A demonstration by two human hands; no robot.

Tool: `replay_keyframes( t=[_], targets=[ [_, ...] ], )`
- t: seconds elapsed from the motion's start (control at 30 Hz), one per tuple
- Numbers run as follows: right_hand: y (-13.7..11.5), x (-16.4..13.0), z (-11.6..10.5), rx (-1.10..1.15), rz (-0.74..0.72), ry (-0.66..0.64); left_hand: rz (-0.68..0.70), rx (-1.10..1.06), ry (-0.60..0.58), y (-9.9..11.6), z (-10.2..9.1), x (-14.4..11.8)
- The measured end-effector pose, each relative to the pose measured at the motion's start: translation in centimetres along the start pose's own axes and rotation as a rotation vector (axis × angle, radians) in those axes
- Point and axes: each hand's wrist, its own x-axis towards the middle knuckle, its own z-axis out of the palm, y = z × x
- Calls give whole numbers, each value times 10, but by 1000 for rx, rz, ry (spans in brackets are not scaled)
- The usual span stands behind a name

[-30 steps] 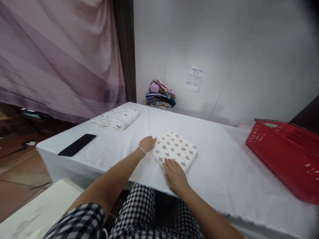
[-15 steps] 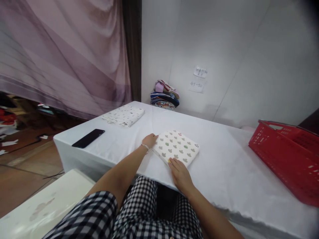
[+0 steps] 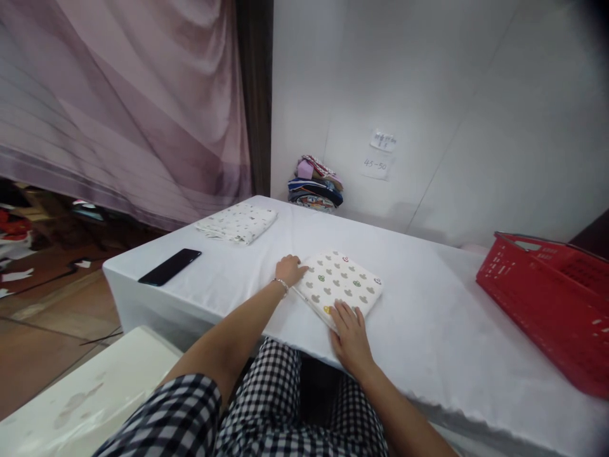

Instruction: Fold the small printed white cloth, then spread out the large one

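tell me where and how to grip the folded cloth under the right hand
The folded cloth is probably best pinched through all its layers at the left and right edges, coming from both sides: it lies flat, with stacked layers showing along its near left edge.

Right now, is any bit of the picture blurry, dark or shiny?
Head view: the upper right corner goes dark; the upper paper sign looks too soft to read. Also head view: pale shine on the cream surface, while the printed cloth's shapes show clearly beside the right hand.
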Motion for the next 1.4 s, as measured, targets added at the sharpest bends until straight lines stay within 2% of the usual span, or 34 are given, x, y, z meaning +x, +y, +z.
replay_keyframes(
  t=[0.43, 0.63, 0.83, 0.93, 1.07, 1.23, 1.4],
  targets=[
    [2, -1, 0, 0, -26, -13, 116, -54, 105, 3, 2, -5],
    [3, -1, 0, -7, -29, -27, 112, -53, 95, 3, 3, -5],
    [1, 0, -2, 17, -21, -19, -42, -83, -2, 4, 0, -2],
    [1, 0, -2, 18, -11, -26, -45, -67, -44, 3, -2, -1],
    [1, 0, -2, 22, -6, -38, 2, -106, -20, -1, 0, 3],
    [1, 2, -4, 42, -36, -47, -194, -189, -25, -4, 7, 7],
    [4, 0, -7, 52, -29, -17, -232, -203, -15, -3, 7, 2]
  ],
)
